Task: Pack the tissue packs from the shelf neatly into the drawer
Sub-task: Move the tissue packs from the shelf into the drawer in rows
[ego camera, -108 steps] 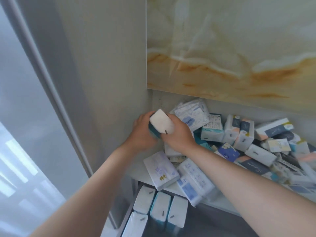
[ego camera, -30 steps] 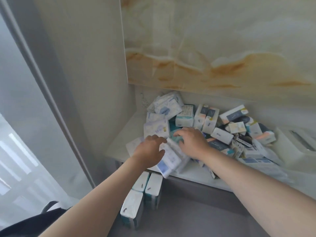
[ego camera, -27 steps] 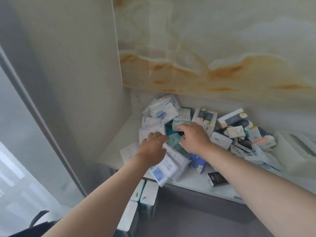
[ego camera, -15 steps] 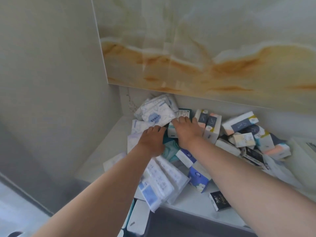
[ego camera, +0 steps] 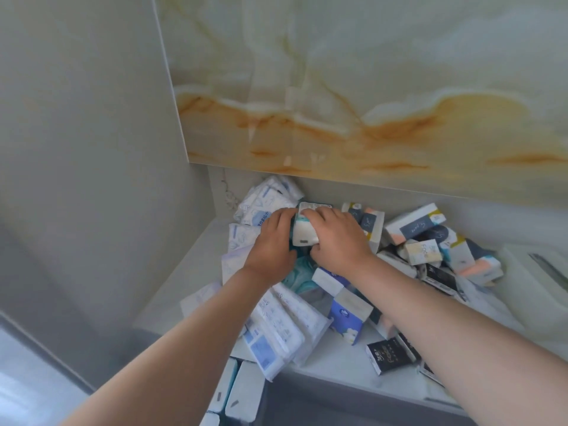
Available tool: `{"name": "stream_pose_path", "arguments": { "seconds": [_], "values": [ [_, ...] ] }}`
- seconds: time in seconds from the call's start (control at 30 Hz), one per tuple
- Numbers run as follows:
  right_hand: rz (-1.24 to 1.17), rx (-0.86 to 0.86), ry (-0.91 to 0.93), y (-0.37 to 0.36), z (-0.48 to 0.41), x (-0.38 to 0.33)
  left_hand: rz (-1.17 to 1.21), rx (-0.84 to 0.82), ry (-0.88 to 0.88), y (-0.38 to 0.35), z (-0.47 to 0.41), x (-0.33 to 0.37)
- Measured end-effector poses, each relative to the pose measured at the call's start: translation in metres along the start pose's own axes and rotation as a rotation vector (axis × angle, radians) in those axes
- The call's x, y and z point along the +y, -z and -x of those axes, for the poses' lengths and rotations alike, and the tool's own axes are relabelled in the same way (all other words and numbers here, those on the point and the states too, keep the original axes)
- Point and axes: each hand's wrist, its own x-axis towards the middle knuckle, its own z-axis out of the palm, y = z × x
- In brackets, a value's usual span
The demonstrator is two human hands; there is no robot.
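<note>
A heap of tissue packs (ego camera: 424, 247) in many wrappers covers the white shelf (ego camera: 178, 290). At the heap's back left, both hands hold one white-and-teal tissue pack (ego camera: 304, 233) between them, standing on end. My left hand (ego camera: 273, 244) grips its left side, and my right hand (ego camera: 338, 241) curls over its top and right side. Below the shelf's front edge, several white packs (ego camera: 242, 392) stand upright in a row inside the drawer (ego camera: 307, 404).
Flat white-and-blue packs (ego camera: 276, 330) overhang the shelf's front edge above the drawer. A black pack (ego camera: 387, 355) lies near the front edge. A white box-like object (ego camera: 538, 284) sits at the far right. A wall closes the left side, with a marble panel above.
Both hands reached deeper into the back left of the heap and closed round a white-and-teal pack, lifting it on end. The view tilted up and nearer to the shelf.
</note>
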Motion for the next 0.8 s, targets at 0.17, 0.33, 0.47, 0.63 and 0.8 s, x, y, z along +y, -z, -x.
{"name": "stream_pose_path", "arguments": {
  "seconds": [0.17, 0.33, 0.47, 0.63, 0.8],
  "values": [
    [-0.261, 0.105, -0.071, 0.044, 0.035, -0.022, 0.145, 0.018, -0.073, 0.03, 0.019, 0.035],
    [-0.676, 0.128, -0.254, 0.078, 0.074, -0.057, 0.256, 0.06, -0.109, 0.063, 0.066, 0.068],
    [-0.903, -0.044, -0.376, 0.085, 0.105, -0.087, 0.157, 0.037, -0.129, 0.075, 0.116, 0.067],
    [-0.911, -0.418, -0.238, 0.079, 0.132, -0.115, 0.036, -0.051, 0.053, 0.095, 0.179, 0.055],
    [-0.778, -0.584, 0.026, 0.076, 0.153, -0.141, 0.132, -0.414, 0.197, 0.119, 0.213, 0.046]
  ]
}}
